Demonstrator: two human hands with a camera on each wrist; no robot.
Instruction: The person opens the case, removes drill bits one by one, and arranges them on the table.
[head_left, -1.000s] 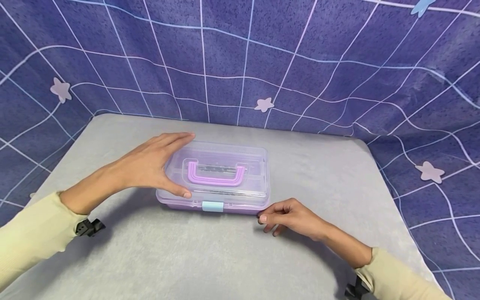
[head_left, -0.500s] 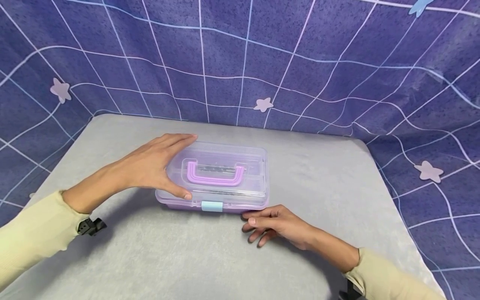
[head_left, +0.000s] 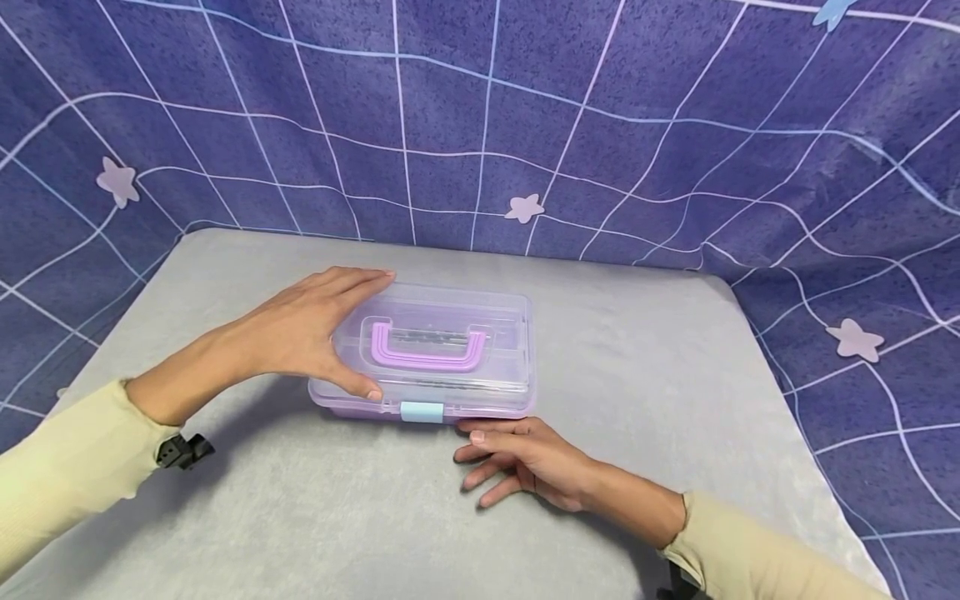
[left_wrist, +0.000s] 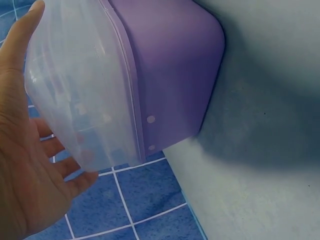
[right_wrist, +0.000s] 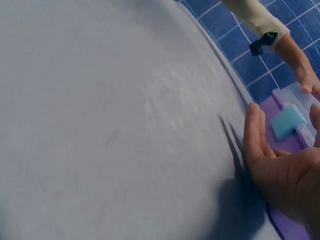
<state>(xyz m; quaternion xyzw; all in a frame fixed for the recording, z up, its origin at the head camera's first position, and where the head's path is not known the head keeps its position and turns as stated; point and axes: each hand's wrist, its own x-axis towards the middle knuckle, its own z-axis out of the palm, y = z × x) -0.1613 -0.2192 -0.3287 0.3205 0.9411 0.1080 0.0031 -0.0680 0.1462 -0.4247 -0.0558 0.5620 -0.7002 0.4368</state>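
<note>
Left hand (head_left: 288, 325) on the purple box (head_left: 435, 385), right hand (head_left: 536, 462) near the latch (head_left: 422, 412)

In the head view, the box stands on the table (head_left: 300, 517), its lid down, between 7 and 8 o'clock from the centre. Your left hand grips the lid's end at 9 o'clock, thumb in front, fingers behind. Your right hand is at 5 o'clock of the box, fingers loosely extended and holding nothing; whether they touch it, I cannot tell.

In the left wrist view, your thumb is at 10 o'clock and your slightly bent fingers at 8.

In the right wrist view, the latch is at 3 o'clock, just beyond your fingers. I judge this step is steadying the box; the next move seems to call for right fingertips at the latch.
</note>
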